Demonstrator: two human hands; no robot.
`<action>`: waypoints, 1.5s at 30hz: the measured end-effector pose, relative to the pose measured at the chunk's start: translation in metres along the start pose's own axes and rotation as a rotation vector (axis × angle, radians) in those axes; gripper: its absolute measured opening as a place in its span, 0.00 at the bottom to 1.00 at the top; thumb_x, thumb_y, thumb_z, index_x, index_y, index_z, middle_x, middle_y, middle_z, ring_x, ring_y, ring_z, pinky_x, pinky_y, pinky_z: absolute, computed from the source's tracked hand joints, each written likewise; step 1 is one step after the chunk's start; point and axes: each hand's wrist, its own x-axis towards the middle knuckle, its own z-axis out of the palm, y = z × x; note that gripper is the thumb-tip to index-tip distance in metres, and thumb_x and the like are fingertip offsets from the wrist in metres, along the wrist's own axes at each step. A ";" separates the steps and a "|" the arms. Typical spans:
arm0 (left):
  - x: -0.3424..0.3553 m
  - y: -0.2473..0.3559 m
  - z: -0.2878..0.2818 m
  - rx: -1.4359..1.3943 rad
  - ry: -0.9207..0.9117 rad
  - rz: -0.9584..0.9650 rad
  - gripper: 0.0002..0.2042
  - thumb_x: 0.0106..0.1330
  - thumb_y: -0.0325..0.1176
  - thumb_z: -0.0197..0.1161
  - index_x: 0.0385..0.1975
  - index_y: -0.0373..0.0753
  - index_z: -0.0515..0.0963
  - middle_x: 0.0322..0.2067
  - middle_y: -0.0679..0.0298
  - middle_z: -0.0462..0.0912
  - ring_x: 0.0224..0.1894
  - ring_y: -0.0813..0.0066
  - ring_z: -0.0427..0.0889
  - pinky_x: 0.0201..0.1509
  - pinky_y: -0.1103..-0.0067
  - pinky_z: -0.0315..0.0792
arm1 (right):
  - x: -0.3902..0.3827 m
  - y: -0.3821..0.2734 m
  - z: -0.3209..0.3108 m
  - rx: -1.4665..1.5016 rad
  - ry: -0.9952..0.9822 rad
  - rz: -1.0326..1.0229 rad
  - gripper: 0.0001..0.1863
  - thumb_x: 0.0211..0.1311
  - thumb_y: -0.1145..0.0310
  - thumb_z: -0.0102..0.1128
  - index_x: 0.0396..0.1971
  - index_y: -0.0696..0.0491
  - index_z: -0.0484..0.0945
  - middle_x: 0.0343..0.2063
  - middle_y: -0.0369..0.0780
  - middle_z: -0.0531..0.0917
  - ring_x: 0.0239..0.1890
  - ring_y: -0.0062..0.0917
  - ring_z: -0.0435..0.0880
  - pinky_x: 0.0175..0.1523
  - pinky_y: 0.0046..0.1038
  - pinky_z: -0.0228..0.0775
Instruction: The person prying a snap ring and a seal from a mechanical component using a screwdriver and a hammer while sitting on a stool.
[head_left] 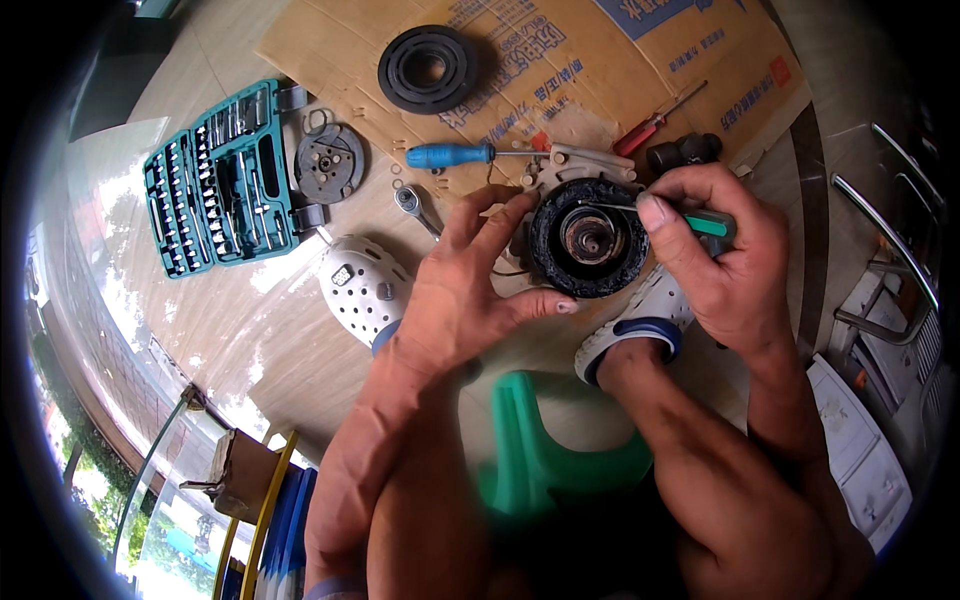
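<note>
Between my feet stands a compressor (548,258) with a black, rough-looking ring on its upward face and a metal shaft in its centre. My left hand (462,268) steadies it from the left side, fingers on the upper rim and thumb at the lower edge. In my right hand (728,240) is a small screwdriver (712,226) with a green handle. Its thin shaft reaches left across the ring's upper part; exactly where the tip touches, I cannot tell. Just above lies a blue-handled screwdriver (450,156), its shaft pointing at the compressor's metal bracket.
Flat cardboard (340,50) bears a black pulley (428,68) and a red screwdriver (640,132). Left are an open teal socket set (215,185), a round metal clutch plate (330,163) and a ratchet (412,206). Below is a green stool (520,430); shelving (862,450) stands at right.
</note>
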 end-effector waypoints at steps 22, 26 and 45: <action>-0.001 -0.004 -0.002 -0.022 -0.022 -0.031 0.49 0.46 0.54 0.84 0.68 0.37 0.71 0.63 0.49 0.72 0.62 0.49 0.79 0.65 0.63 0.76 | 0.005 -0.001 0.011 0.028 -0.036 0.145 0.10 0.68 0.68 0.70 0.36 0.60 0.82 0.28 0.43 0.89 0.31 0.24 0.90 0.36 0.27 0.80; -0.001 -0.004 -0.002 -0.015 -0.017 -0.043 0.49 0.46 0.53 0.84 0.68 0.37 0.71 0.63 0.49 0.72 0.63 0.49 0.78 0.66 0.63 0.75 | 0.004 0.002 0.011 0.057 -0.035 0.142 0.10 0.69 0.68 0.69 0.37 0.60 0.82 0.29 0.43 0.89 0.31 0.23 0.90 0.37 0.27 0.81; -0.006 -0.008 -0.006 -0.065 -0.011 -0.162 0.45 0.51 0.52 0.81 0.70 0.42 0.71 0.59 0.50 0.79 0.56 0.50 0.85 0.58 0.63 0.80 | 0.012 -0.013 -0.018 0.146 0.032 0.183 0.11 0.73 0.65 0.64 0.33 0.57 0.79 0.20 0.34 0.79 0.20 0.14 0.76 0.27 0.19 0.68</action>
